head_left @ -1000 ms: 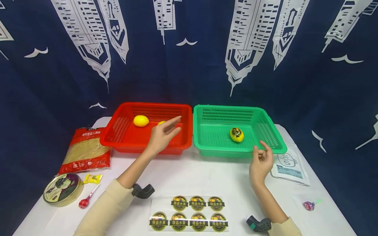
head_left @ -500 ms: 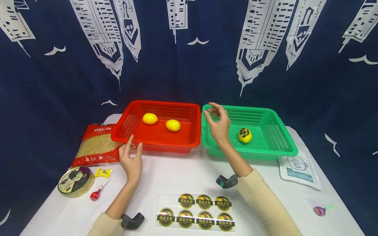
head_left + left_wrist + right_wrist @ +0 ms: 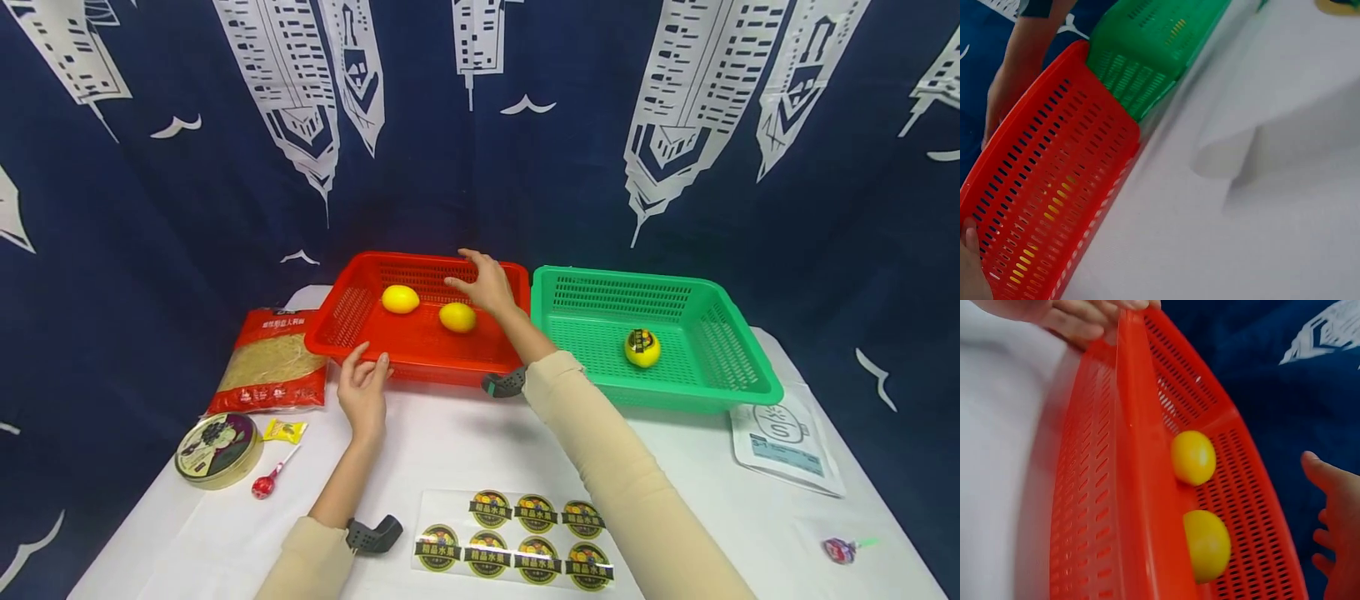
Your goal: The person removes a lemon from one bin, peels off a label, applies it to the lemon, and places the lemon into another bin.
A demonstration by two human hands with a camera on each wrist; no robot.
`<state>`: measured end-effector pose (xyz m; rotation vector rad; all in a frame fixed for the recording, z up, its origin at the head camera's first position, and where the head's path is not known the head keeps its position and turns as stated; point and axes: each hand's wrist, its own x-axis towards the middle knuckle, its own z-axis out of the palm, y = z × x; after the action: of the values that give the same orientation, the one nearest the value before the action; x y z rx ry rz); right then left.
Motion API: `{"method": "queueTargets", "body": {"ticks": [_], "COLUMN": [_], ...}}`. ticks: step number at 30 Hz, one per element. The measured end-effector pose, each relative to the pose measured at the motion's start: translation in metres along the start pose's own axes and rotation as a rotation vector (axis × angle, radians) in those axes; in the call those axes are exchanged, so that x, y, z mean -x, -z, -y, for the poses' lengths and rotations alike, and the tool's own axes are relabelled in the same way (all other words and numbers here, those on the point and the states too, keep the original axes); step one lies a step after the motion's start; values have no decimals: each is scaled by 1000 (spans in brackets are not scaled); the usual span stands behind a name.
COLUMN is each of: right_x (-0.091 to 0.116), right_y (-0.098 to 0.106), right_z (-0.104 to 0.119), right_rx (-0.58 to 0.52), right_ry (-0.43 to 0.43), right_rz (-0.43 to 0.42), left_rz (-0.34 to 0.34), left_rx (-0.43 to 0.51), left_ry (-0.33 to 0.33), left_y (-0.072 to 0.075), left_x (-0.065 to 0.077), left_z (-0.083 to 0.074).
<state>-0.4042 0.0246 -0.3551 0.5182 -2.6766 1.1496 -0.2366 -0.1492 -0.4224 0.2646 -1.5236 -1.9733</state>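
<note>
A red plastic basket (image 3: 420,367) holds two yellow lemons, the left lemon (image 3: 401,299) and the right lemon (image 3: 457,317). At its front left rim, my left hand (image 3: 363,396) grips the edge; the right wrist view shows these fingers (image 3: 1079,322) below and over the rim. My right hand (image 3: 491,287) reaches across the basket to its back rim, fingers spread and loosely bent, holding nothing. In the right wrist view the right hand (image 3: 1344,519) is just outside the far rim. A green basket (image 3: 652,392) beside it contains one lemon (image 3: 642,348) with a black-and-gold sticker.
A sticker sheet (image 3: 513,542) lies at the table's front. On the left are a red pasta bag (image 3: 270,362), a round tin (image 3: 217,450), a yellow candy (image 3: 285,431) and a red lollipop (image 3: 264,486). A white pouch (image 3: 783,442) and another lollipop (image 3: 838,550) lie right.
My right hand has moved left from the green basket to the red basket's back rim. The left hand has drawn back from over the red basket to its front rim.
</note>
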Motion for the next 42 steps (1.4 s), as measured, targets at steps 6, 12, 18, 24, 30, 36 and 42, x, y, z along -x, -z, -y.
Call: {"method": "queueTargets", "body": {"ticks": [6, 12, 18, 24, 30, 36, 42], "right_x": [-12, -16, -13, -12, -11, -8, 8], "right_y": [-20, -32, -35, -38, -37, -21, 19], "right_z": [-11, -25, -39, -43, -43, -32, -4], "right_rx": [82, 197, 302, 251, 244, 165, 52], "right_ry": [-14, 9, 16, -12, -2, 103, 282], "right_rz": [161, 301, 432, 498, 504, 437, 349], "left_rz": [15, 41, 49, 43, 45, 39, 16], "left_rx": [3, -28, -58, -65, -61, -51, -52], "left_ry": [-14, 12, 12, -14, -39, -58, -44], "left_y": [-1, 2, 2, 2, 1, -2, -2], "left_x": [1, -1, -1, -2, -1, 1, 2], "left_z": [-5, -5, -1, 0, 0, 1, 0]}}
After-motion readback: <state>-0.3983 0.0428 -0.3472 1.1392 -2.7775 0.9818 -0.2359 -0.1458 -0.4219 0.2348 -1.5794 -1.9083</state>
